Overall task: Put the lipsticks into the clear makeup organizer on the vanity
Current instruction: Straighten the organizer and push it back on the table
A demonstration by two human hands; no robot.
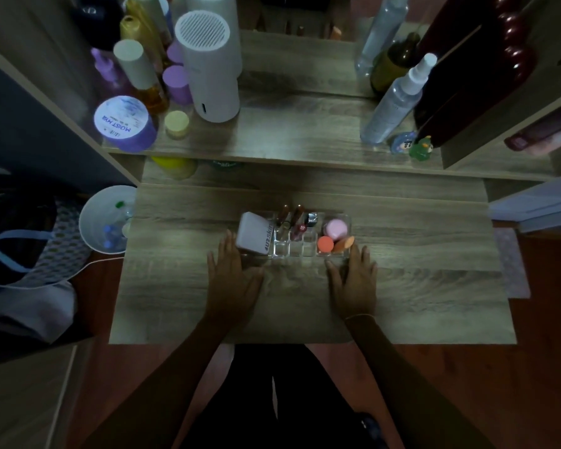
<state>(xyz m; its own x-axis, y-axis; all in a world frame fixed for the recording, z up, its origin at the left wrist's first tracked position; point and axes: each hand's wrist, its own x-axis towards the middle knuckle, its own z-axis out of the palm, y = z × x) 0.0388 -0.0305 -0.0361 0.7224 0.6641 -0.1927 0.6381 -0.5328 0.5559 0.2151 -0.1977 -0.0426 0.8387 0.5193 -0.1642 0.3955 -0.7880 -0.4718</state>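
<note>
The clear makeup organizer (293, 249) stands in the middle of the wooden vanity top (418, 280). Three lipsticks stand in its back slots: a brown one (285, 212), a red-brown one (298, 218) and a dark one with a silver cap (311, 219). A white compact (255, 234) fills its left part; a pink jar (337, 229) and orange sponges (332, 244) fill its right part. My left hand (232, 277) lies flat at the organizer's front left corner. My right hand (355, 280) lies flat at its front right corner. Both hands hold nothing, fingers apart.
A raised shelf (289, 137) behind holds a white cylinder device (211, 69), purple jars (125, 123), bottles and a spray bottle (395, 102). A white bin (106, 218) stands on the floor to the left, next to a bag (23, 234).
</note>
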